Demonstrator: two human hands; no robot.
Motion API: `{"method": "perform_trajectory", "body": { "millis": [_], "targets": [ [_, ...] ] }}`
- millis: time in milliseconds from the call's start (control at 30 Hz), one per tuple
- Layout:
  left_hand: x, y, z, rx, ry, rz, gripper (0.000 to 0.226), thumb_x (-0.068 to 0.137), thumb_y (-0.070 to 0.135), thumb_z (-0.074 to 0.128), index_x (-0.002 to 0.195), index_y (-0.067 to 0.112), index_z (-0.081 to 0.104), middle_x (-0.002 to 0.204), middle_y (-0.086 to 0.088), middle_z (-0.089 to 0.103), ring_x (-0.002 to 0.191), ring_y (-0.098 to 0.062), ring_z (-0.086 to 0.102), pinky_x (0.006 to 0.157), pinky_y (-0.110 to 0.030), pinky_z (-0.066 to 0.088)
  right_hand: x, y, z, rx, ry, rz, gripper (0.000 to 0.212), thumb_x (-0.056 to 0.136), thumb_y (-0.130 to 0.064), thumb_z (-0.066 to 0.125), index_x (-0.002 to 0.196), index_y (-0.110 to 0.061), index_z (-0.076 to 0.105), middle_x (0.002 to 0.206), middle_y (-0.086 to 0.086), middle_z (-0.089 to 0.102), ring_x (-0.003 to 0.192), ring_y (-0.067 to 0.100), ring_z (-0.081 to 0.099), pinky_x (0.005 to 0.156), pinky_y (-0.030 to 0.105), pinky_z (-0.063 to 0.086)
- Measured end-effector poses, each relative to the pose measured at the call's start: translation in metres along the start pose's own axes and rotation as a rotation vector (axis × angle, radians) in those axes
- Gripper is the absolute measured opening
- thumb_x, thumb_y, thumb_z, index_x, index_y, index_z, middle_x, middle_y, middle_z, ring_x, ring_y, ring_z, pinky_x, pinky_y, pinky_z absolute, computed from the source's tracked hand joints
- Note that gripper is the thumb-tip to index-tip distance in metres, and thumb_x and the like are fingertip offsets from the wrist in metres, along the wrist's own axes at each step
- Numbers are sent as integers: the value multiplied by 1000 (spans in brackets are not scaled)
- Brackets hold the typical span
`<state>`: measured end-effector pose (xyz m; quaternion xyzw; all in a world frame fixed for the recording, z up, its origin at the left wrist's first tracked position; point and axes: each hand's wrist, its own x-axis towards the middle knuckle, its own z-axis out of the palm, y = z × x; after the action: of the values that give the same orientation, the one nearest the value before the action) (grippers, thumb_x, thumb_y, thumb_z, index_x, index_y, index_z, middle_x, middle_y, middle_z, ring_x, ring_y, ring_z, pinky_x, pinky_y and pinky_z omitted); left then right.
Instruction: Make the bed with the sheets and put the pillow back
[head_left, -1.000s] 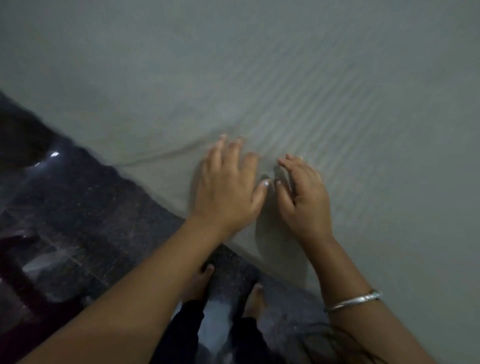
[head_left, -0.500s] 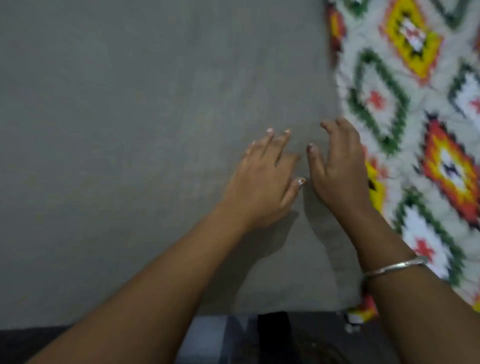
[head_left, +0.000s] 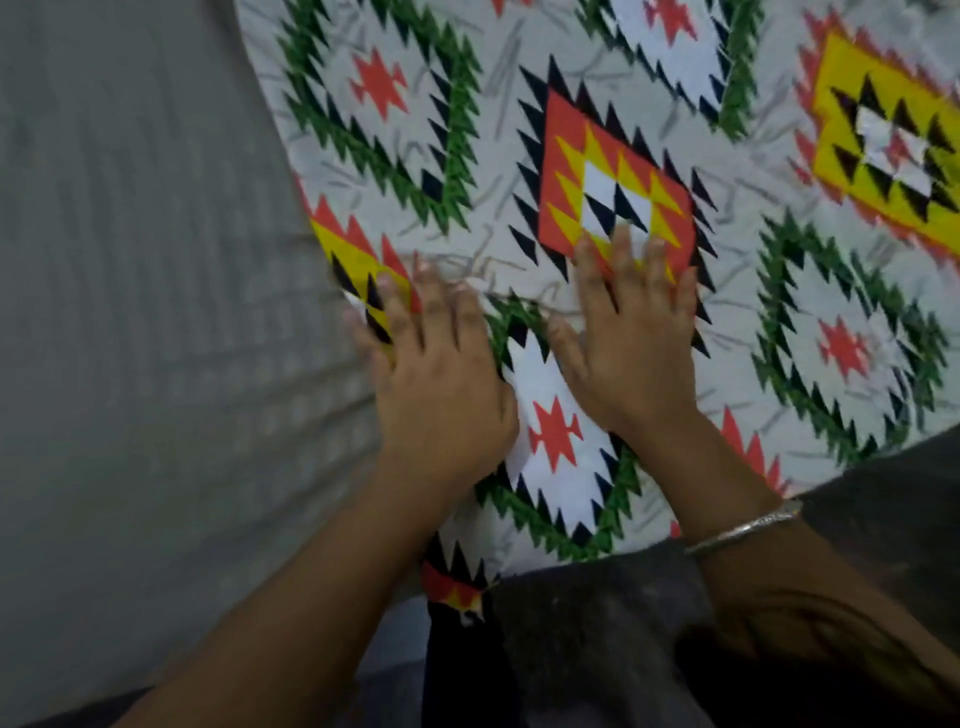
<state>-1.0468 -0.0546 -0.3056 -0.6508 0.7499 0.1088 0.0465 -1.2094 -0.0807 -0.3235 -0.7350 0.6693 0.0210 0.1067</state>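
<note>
A patterned sheet (head_left: 597, 130) with green, orange, yellow and black diamond shapes on pale grey covers the right and middle of the bed. To its left lies plain grey bedding (head_left: 130, 312) with faint stripes. My left hand (head_left: 431, 374) rests flat, fingers spread, on the patterned sheet's left edge. My right hand (head_left: 628, 332) presses flat beside it, further onto the pattern, with a silver bangle (head_left: 743, 527) on the wrist. Neither hand grips anything. No pillow is in view.
The bed's near edge runs along the bottom right, where a dark floor (head_left: 597, 649) shows. A corner of the patterned sheet (head_left: 457, 592) hangs over that edge.
My view and both hands have swept right, from the plain grey bedding at the bed's edge onto the patterned sheet. The hands now lie flatter and further apart.
</note>
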Motion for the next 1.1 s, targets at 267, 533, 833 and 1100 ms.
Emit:
{"method": "perform_trajectory", "body": {
  "millis": [267,533,833,1100],
  "targets": [
    [-3,32,6,46,-78,145,72,85,48,31,146,8,30,153,-15,27,139,-42,22,107,-67,9,-34,34,-4,-78,-101,-109,67,95,-56,21,150,-18,20,157,7,18,144,32,14,113,57,8],
    [19,100,11,3,-126,385,76,85,47,4,150,9,13,158,-10,8,145,-35,4,110,-62,-2,-38,86,-12,-96,-122,-138,65,94,-48,11,150,-16,20,157,4,19,145,28,13,114,52,7],
    [41,196,28,52,-95,503,89,86,66,19,150,5,8,158,-14,1,146,-32,-1,109,-67,0,-44,186,-20,-119,-8,-43,56,97,-43,20,149,-23,24,155,3,26,142,40,19,112,59,7],
    [80,240,17,-111,-3,422,71,88,47,27,149,10,23,156,-12,21,144,-34,14,113,-58,6,-22,235,-45,-103,8,196,72,90,-58,23,152,-24,10,158,16,6,142,46,5,108,66,2]
  ]
}}
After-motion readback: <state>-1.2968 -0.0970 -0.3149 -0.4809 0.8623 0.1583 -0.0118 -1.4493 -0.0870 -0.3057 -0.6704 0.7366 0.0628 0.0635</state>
